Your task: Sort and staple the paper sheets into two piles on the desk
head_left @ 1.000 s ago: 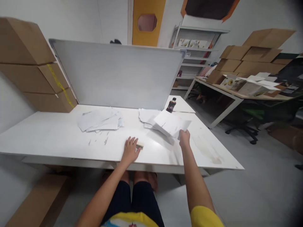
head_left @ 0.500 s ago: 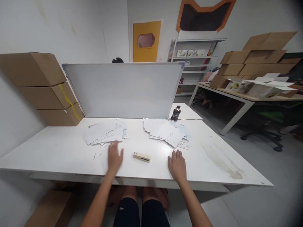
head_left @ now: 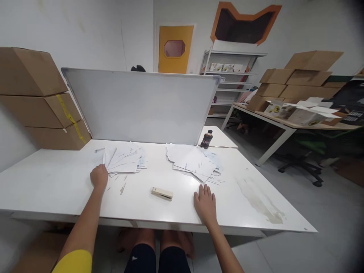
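At the near left corner of the left pile of papers [head_left: 126,161], my left hand [head_left: 99,176] is closed on a sheet of paper [head_left: 109,156], whose edge bends upward. My right hand [head_left: 205,204] lies flat on the white table with its fingers stretched out, just short of the right pile of papers [head_left: 192,159]. Between the two hands a cream stapler [head_left: 162,193] rests on the tabletop, touched by neither. Printed sheets in both piles overlap unevenly.
A whiteboard [head_left: 142,106] stands upright along the table's back edge. Stacked cardboard boxes [head_left: 54,113] are at the left, and a dark drink bottle [head_left: 206,139] stands behind the right pile. A brown stain [head_left: 263,201] marks the table [head_left: 136,206] at right.
My left hand has moved left from the open table to the left pile and closed on a sheet, lifting its edge. My right hand stays flat. The view has shifted slightly.
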{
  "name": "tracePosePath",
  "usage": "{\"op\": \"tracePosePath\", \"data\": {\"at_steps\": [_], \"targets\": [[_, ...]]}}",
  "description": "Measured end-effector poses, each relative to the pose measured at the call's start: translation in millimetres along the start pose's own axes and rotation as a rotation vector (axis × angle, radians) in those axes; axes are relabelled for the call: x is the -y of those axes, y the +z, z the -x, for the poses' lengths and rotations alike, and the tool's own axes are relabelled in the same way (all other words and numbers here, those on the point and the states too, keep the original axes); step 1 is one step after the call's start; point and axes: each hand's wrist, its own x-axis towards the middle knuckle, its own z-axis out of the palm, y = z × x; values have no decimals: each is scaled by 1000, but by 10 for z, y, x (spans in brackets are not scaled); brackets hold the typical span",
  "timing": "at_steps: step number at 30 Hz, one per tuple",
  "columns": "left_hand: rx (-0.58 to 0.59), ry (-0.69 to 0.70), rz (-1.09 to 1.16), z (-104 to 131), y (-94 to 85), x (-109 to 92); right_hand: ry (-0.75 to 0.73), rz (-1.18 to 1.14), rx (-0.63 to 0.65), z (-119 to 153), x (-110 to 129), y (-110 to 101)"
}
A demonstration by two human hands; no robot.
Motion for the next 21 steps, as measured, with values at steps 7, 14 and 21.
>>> {"op": "tracePosePath", "data": {"at_steps": [7, 14, 21], "targets": [[-125, -242, 15, -93, -184, -45, -20, 7, -1, 13, -18, 13], [60, 81, -17, -749, -280, -252, -36, 1, -28, -9, -31, 74], [230, 227, -11, -665, 251, -531, -13, -7, -10, -1, -5, 5]]}}
